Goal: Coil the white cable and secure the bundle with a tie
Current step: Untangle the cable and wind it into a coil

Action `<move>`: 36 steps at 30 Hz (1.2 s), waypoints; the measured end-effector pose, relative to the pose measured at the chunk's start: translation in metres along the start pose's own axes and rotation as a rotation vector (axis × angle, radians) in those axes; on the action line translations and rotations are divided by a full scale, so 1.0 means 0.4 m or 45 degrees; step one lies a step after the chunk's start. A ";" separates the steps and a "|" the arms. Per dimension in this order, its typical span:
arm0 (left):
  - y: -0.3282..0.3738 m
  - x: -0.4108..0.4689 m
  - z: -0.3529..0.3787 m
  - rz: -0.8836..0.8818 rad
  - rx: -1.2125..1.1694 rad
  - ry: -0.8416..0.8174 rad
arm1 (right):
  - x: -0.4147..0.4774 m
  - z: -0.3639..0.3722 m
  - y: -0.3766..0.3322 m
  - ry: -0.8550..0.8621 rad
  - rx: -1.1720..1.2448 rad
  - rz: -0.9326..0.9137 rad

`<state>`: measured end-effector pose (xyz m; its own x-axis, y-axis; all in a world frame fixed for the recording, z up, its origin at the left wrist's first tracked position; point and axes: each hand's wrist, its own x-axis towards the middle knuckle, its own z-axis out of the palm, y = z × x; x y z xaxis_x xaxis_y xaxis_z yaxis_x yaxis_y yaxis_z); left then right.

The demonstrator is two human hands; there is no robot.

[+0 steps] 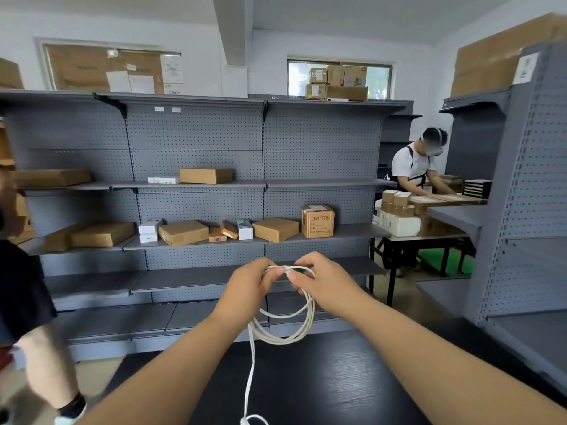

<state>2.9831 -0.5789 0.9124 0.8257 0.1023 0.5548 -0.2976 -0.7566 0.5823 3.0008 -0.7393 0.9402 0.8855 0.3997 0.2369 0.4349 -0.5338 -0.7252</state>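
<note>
Above black table (pixel 337 378), white cable (pixel 302 328) coil below both gripping hands (pixel 250 285) (pixel 326 282).

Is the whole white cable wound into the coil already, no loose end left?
No: below the loops held by the left hand and right hand, a loose length of white cable hangs toward the black table.

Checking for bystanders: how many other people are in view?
2: a person in a white shirt at the far-right table; a leg at the left edge. Shelves may hide others.
</note>
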 end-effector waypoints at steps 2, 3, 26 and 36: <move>0.013 0.001 0.007 -0.029 -0.013 0.061 | -0.009 0.007 -0.015 0.063 -0.308 -0.078; 0.021 0.002 0.011 -0.046 -0.017 0.094 | -0.012 0.011 -0.018 0.081 -0.409 -0.114; 0.135 -0.027 0.057 0.154 0.216 -0.139 | -0.060 -0.135 0.055 -0.291 -0.735 -0.326; 0.138 -0.033 0.062 0.116 0.087 -0.158 | -0.046 -0.113 0.109 -0.167 0.030 -0.098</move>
<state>2.9678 -0.6382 0.9226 0.8506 -0.0461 0.5238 -0.3445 -0.8014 0.4889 3.0109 -0.8036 0.9335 0.8201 0.5334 0.2072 0.4956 -0.4810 -0.7232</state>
